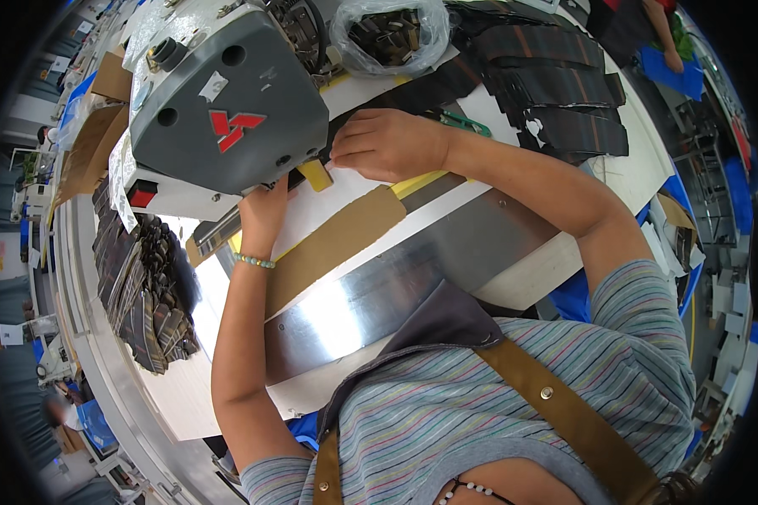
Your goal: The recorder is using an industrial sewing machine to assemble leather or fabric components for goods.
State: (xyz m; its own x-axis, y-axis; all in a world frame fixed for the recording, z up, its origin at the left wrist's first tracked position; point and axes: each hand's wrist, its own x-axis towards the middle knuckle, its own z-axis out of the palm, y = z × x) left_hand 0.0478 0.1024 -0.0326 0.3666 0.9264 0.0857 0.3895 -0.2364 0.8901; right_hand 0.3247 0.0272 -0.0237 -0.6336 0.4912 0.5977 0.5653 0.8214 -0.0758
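Note:
A grey and white sewing machine (236, 109) stands at the upper left. My left hand (265, 206), with a beaded bracelet at the wrist, reaches under the machine head, which hides its fingers. My right hand (393, 145) lies just right of the machine head, its fingers bent and pressed together. Whatever they pinch is hidden. A dark fabric strip (434, 91) runs from the far right to behind this hand. Between the hands, a small yellow block (316, 175) sits by the machine. A brown cardboard strip (337, 244) lies along the work surface, nearer to me.
Dark striped fabric pieces (556, 84) are stacked at the far right. More striped pieces (147, 295) lie bunched at the left. A clear bag (390, 38) of scraps stands behind the machine. Beside my right wrist is a green-handled tool (467, 124). A metal plate (413, 278) edges the table.

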